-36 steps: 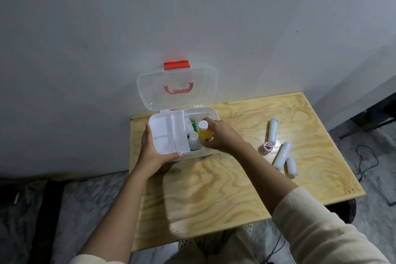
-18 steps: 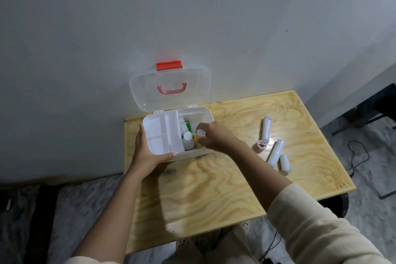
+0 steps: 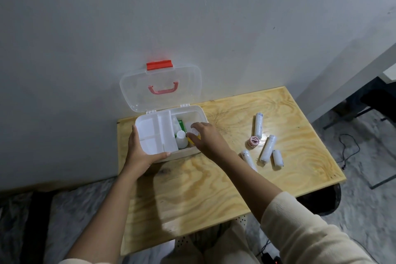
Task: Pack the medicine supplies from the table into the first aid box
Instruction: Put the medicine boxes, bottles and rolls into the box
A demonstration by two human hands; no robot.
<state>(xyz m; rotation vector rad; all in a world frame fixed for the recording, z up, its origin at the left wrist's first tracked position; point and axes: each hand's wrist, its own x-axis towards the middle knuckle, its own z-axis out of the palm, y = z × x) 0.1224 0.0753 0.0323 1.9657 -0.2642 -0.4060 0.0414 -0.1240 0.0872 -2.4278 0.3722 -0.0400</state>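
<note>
A white first aid box (image 3: 198, 111) stands open at the table's back left, its clear lid (image 3: 160, 90) with a red latch leaning on the wall. My left hand (image 3: 140, 152) grips the box's front left corner. My right hand (image 3: 206, 137) is inside the box, holding a yellow bottle with a white cap (image 3: 194, 133) low beside a white bottle (image 3: 181, 139) and a green packet (image 3: 181, 123). Several white bandage rolls (image 3: 267, 150) and a small pink tape roll (image 3: 254, 141) lie on the table to the right.
The wooden table (image 3: 203, 188) stands against a grey wall. A white divider tray (image 3: 154, 133) fills the box's left half. A grey desk edge (image 3: 342, 83) and cables (image 3: 349, 148) on the floor are to the right. My legs are below the table's front edge.
My right hand has lowered the yellow bottle deeper into the box. The left hand has stayed on the box's corner.
</note>
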